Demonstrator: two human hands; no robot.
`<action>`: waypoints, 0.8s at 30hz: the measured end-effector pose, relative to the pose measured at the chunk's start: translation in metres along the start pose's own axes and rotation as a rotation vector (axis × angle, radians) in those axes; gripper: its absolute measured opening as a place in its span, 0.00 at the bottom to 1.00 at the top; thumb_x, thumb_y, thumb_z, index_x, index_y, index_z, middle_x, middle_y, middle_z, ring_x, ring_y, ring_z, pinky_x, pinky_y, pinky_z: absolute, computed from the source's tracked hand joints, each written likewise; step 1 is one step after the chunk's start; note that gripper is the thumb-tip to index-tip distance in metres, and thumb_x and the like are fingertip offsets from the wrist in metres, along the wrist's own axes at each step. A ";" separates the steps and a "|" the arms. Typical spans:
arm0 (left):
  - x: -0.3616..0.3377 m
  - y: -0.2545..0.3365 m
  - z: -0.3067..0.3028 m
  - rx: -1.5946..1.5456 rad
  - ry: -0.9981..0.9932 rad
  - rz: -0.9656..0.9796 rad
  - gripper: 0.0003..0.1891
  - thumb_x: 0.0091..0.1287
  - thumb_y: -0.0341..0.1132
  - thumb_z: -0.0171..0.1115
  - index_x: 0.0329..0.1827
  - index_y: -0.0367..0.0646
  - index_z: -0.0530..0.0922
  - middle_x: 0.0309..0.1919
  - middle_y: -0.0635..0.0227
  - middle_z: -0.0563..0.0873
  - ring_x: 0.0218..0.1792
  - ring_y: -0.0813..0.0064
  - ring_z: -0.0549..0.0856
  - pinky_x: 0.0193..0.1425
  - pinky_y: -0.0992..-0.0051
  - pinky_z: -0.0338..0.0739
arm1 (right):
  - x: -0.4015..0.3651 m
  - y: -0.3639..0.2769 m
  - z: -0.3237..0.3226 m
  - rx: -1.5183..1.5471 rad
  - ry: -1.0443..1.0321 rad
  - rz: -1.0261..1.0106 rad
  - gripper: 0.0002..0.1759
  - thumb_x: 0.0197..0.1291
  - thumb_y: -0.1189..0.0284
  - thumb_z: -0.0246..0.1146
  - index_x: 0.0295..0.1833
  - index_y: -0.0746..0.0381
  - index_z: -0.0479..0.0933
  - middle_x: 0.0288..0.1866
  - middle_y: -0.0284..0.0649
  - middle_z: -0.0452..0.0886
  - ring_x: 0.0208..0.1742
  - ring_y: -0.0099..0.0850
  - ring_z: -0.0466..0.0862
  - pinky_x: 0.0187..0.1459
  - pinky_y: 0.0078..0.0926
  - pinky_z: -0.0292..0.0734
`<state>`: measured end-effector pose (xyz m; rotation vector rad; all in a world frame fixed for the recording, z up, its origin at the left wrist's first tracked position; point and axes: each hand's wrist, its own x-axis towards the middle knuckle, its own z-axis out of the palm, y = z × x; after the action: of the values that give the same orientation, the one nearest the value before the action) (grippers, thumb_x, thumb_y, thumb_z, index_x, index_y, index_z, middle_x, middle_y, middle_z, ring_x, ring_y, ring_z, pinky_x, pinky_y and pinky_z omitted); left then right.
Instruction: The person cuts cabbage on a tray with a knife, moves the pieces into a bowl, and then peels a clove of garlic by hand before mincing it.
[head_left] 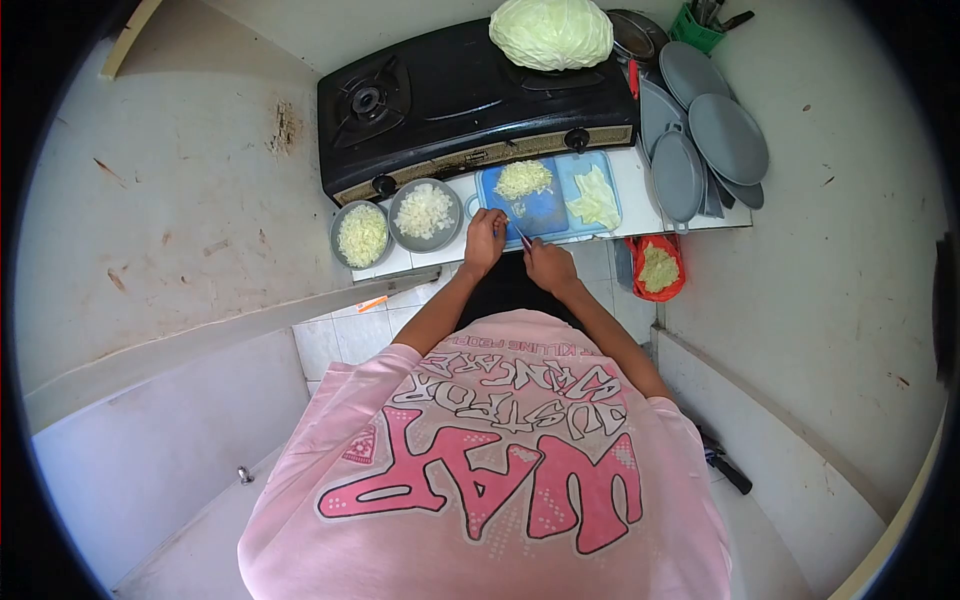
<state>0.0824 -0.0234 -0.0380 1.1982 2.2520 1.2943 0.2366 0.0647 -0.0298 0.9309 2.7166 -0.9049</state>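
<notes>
My right hand (550,266) is closed around the handle of a knife (521,238), whose blade points up and left over the front edge of a blue cutting board (545,212). Just left of the blade, my left hand (486,238) has its fingers drawn together at the board's front left; whatever they pinch is too small to name. Chopped cabbage (523,179) lies in a pile at the back of the board. Flat cabbage leaf pieces (595,198) rest on its right part.
Bowls of chopped cabbage (362,236) and chopped white pieces (425,211) stand left. Behind is a black stove (440,100) bearing a cabbage (551,33). Grey plates (728,139) lean at the right, above a red bag (658,268) holding shreds.
</notes>
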 end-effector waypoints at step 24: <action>0.000 -0.001 -0.002 -0.011 -0.005 -0.012 0.06 0.63 0.19 0.64 0.42 0.33 0.82 0.35 0.54 0.81 0.33 0.59 0.86 0.42 0.64 0.82 | -0.001 0.013 0.000 -0.025 0.040 -0.004 0.20 0.72 0.59 0.57 0.46 0.69 0.77 0.31 0.59 0.86 0.35 0.57 0.88 0.41 0.54 0.84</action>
<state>0.0804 -0.0251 -0.0377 1.1802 2.2421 1.2967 0.2447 0.0721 -0.0361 0.9493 2.7573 -0.8595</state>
